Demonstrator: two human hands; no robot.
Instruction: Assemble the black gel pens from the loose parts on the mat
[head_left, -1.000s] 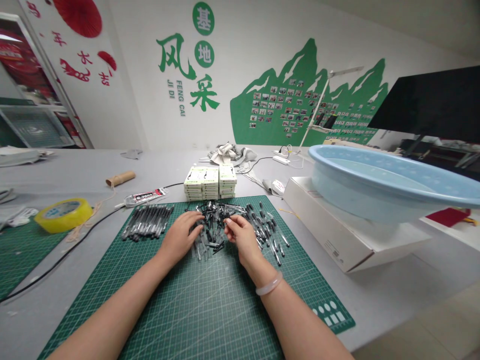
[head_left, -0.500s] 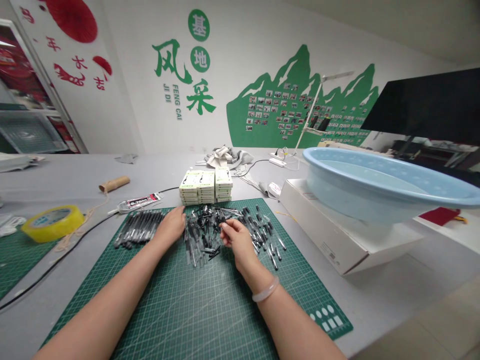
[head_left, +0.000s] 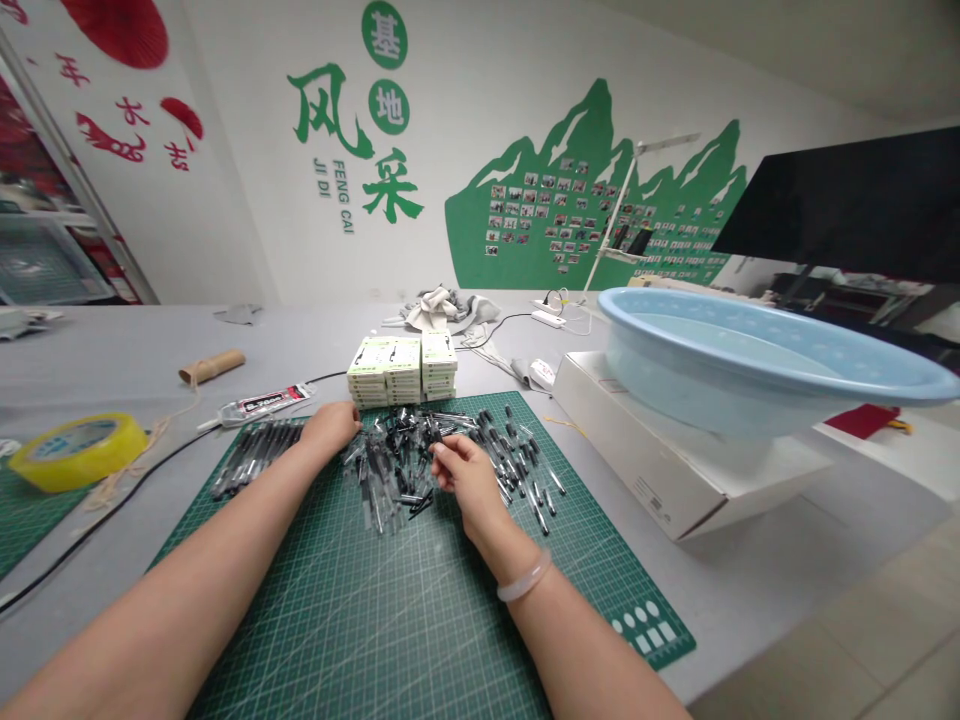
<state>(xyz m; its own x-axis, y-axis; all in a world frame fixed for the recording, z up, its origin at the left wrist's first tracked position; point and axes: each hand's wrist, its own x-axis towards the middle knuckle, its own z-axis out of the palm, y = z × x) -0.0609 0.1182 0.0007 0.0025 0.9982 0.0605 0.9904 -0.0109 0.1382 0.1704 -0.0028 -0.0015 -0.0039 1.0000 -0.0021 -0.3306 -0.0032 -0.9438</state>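
Observation:
My right hand (head_left: 471, 480) is closed in a pinch at the right side of a loose pile of pen parts (head_left: 382, 470), thumb and forefinger on a small black pen piece (head_left: 436, 436). At the pile's left edge my left hand (head_left: 332, 430) is closed, its fingers together and partly turned away; what they hold, if anything, is hidden. Under the left forearm lies a neat row of black-and-clear pens (head_left: 251, 458). More pens (head_left: 517, 460) are scattered to the right of the pile. Everything rests on a green cutting mat (head_left: 390, 610).
Small white-and-green boxes (head_left: 403, 372) are stacked behind the pile. On the right a blue basin (head_left: 675, 385) sits on a white carton (head_left: 630, 450). A yellow tape roll (head_left: 79, 452), a glue tube (head_left: 266, 403) and a black cable (head_left: 112, 530) lie on the left.
My left hand has shifted left, from beside the pile toward the row of pens. The right hand keeps its pinch over the pile. The whole view has moved slightly.

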